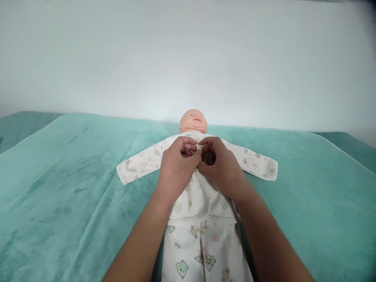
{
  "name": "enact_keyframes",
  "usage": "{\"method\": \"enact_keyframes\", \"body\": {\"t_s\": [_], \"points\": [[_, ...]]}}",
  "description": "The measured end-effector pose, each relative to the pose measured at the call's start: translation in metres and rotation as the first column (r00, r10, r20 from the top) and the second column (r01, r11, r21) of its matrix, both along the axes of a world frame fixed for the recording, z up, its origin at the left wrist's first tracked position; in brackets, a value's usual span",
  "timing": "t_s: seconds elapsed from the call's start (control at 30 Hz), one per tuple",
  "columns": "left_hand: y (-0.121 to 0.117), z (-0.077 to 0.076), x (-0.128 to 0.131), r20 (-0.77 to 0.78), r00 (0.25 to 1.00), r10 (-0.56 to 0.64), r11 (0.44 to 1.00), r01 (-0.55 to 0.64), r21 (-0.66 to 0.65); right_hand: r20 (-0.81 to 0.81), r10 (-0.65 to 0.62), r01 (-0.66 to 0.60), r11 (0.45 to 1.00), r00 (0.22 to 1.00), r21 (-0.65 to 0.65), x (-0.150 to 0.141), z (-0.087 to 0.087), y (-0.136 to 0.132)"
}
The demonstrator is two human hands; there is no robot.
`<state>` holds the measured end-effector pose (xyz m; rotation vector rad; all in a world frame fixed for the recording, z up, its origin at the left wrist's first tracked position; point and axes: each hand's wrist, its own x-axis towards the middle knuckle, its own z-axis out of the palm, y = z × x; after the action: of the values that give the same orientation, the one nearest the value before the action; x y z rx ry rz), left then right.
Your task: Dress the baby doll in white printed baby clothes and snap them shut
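Observation:
A baby doll (193,120) lies on its back, its head at the far end. It wears a white baby shirt (189,199) printed with small animals, the sleeves spread out to both sides. On the chest, my left hand (180,162) pinches the shirt's front edge between thumb and fingers. My right hand (219,162) pinches the same front opening from the other side, its fingertips almost touching the left ones. Whatever fastener lies between the fingertips is too small and covered to make out. Matching printed trousers (208,250) cover the doll's legs below the shirt hem.
A teal plush blanket (73,188) with a pale edge lies under the doll, showing some creases on the left. Darker teal cloth (346,145) shows at its far corners. Behind it rises a plain white wall (188,55).

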<state>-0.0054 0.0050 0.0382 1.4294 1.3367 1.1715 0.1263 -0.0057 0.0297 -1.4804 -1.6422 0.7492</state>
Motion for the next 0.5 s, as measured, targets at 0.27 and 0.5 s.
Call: {"method": "enact_keyframes", "body": {"t_s": [0.27, 0.5], "points": [[-0.001, 0.007, 0.001, 0.110, 0.994, 0.022, 0.995, -0.011, -0.101, -0.209, 0.067, -0.066, 0.998, 0.976, 0.010, 0.003, -0.007, 0.004], [0.000, 0.007, -0.009, 0.113, 0.992, -0.059, 0.993, 0.070, -0.096, -0.465, 0.073, -0.108, 0.993, 0.882, -0.048, 0.013, -0.001, 0.005]]}}
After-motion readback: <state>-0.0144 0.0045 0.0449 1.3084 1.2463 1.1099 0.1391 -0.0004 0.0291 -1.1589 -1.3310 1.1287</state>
